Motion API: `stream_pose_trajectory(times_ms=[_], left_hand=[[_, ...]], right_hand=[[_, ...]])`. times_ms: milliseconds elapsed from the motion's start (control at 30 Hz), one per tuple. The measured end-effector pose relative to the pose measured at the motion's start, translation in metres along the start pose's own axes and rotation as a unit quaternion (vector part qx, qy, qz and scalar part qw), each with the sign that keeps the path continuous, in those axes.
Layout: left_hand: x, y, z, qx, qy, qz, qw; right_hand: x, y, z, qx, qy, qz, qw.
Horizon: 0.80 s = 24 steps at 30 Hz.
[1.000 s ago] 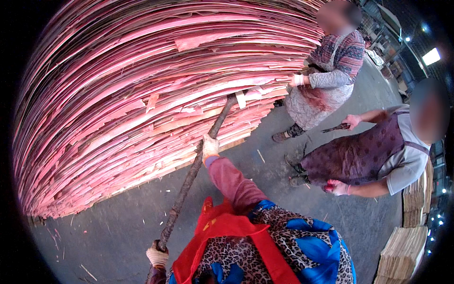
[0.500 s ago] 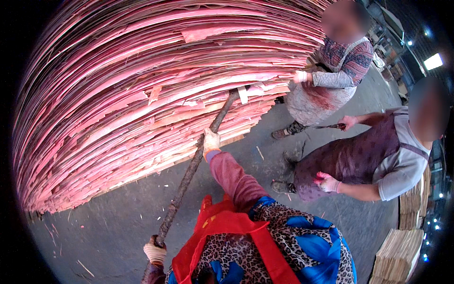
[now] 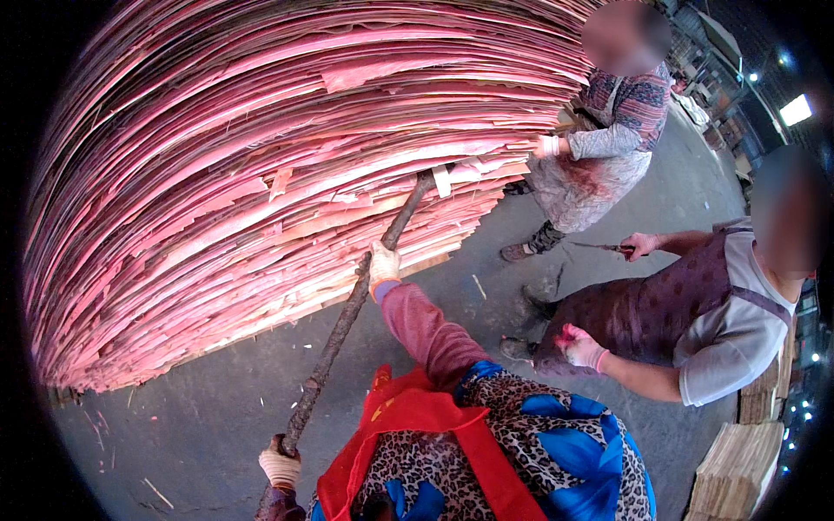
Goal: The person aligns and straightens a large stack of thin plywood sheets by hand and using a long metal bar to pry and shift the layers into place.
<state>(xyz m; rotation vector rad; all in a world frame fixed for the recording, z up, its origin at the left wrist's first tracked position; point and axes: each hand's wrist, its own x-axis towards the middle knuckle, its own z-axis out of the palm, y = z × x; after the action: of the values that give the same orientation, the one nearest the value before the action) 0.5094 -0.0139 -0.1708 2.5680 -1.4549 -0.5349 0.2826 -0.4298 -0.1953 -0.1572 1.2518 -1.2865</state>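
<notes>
A long, rough wooden pole [image 3: 334,339] slants across the view, with both my hands closed around it. My left hand [image 3: 280,465], in a pale glove, grips its lower part at the bottom left. Farther up, my right hand [image 3: 383,263], also gloved, wraps the pole at about its middle. The far end meets a tall stack of thin wood veneer sheets [image 3: 217,217] with pink-stained edges. Whether the tip goes in between the sheets I cannot tell. A short pale strip [image 3: 442,181] hangs from the stack beside that end.
A person in a stained pale apron [image 3: 580,187] holds a gloved hand at the stack's right edge. Nearer, another in a dark apron [image 3: 625,317] holds a thin bladed tool [image 3: 604,247]. Another sheet stack [image 3: 737,469] stands lower right. Wood scraps lie on the grey floor [image 3: 191,417].
My hands and the pole shift only slightly left, still gripped. The person in the dark apron has raised the gloved hand a little to the left.
</notes>
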Motion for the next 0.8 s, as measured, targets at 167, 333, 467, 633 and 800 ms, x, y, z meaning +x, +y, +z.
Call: stream_pose_trajectory(times_ms=[167,333,467,633,800], left_hand=[[0.001,-0.003,0.001,-0.001,0.016,0.009,1.000],[0.002,-0.010,0.010,-0.008,0.023,0.008,1.000],[0.003,-0.010,0.013,-0.013,0.018,-0.002,1.000],[0.003,-0.016,0.016,-0.031,0.024,0.005,0.999],[0.006,-0.010,0.011,-0.039,0.024,0.011,0.999]], right_hand=[[-0.001,0.000,0.001,0.000,-0.009,-0.008,1.000],[-0.001,0.001,0.000,-0.002,-0.012,0.003,1.000],[0.003,0.003,-0.002,0.008,-0.009,-0.007,1.000],[0.003,0.006,0.000,0.001,-0.005,-0.005,1.000],[0.012,0.009,-0.004,-0.009,-0.008,-0.004,1.000]])
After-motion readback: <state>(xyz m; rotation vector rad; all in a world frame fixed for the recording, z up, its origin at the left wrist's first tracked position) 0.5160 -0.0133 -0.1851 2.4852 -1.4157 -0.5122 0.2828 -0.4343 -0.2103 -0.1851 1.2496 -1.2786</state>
